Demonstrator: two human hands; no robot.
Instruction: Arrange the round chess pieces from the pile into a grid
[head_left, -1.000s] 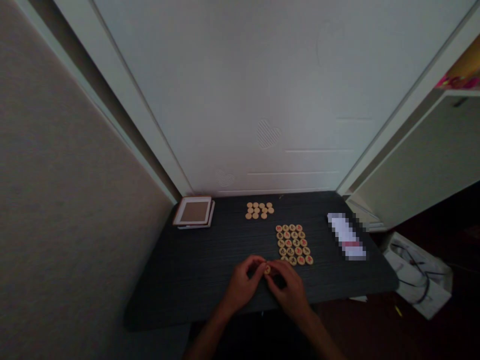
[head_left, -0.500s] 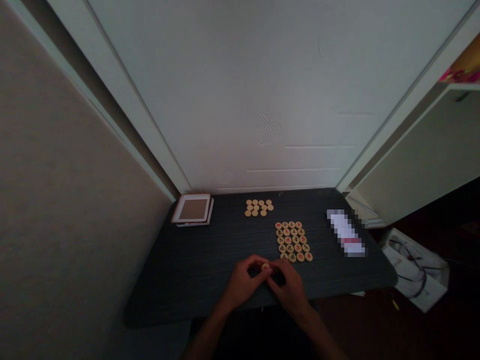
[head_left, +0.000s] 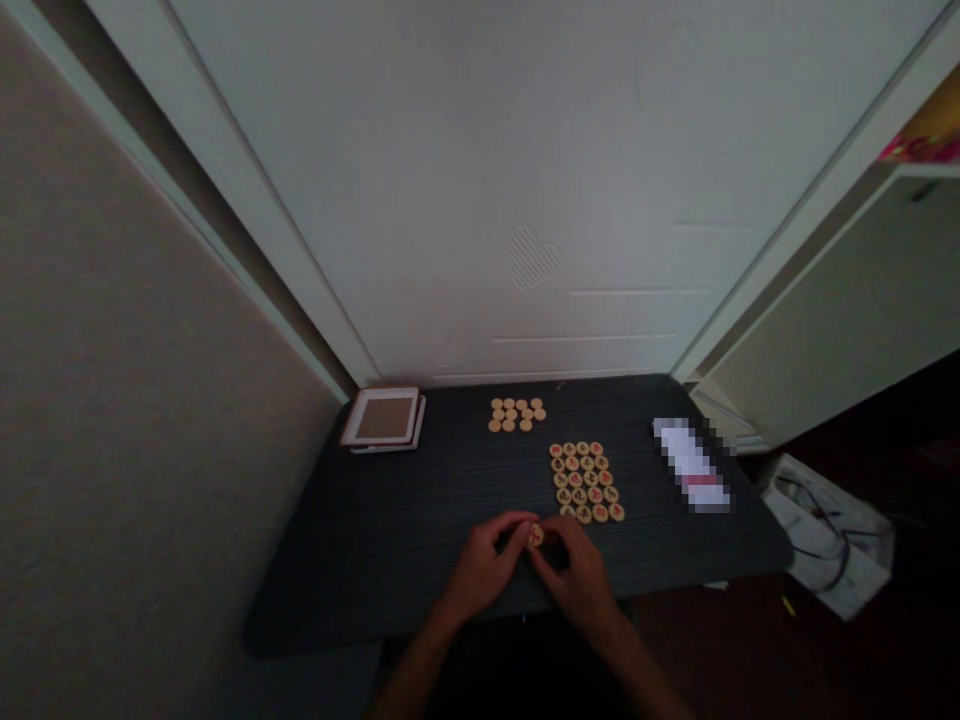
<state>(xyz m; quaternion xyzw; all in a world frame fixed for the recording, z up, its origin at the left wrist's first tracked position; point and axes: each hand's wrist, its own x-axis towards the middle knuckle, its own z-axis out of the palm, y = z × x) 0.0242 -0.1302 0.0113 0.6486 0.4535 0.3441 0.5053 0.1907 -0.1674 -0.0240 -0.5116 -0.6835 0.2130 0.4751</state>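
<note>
Near the front of the dark table, my left hand [head_left: 487, 562] and my right hand [head_left: 576, 562] meet around one round wooden Chinese chess piece [head_left: 535, 536]. Fingers of both hands are closed on it, and its red-marked face points up toward me. Just beyond my right hand lie rows of face-up Chinese chess pieces [head_left: 585, 480], marked in red and black; the nearest left one is partly hidden by my fingers. Farther back, a smaller group of pale pieces [head_left: 510, 414] shows plain faces without visible marks.
A shallow box or frame with a brown panel [head_left: 386, 416] rests at the table's back left. On the right lies a blurred-out white and dark item [head_left: 690, 465]. A white box with cables [head_left: 832, 545] stands on the floor right of the table [head_left: 352, 560]. White panels rise behind.
The piece between my fingers has turned, and more of its marked face now shows. My left thumb has shifted slightly off it. The pieces on the table have stayed in place.
</note>
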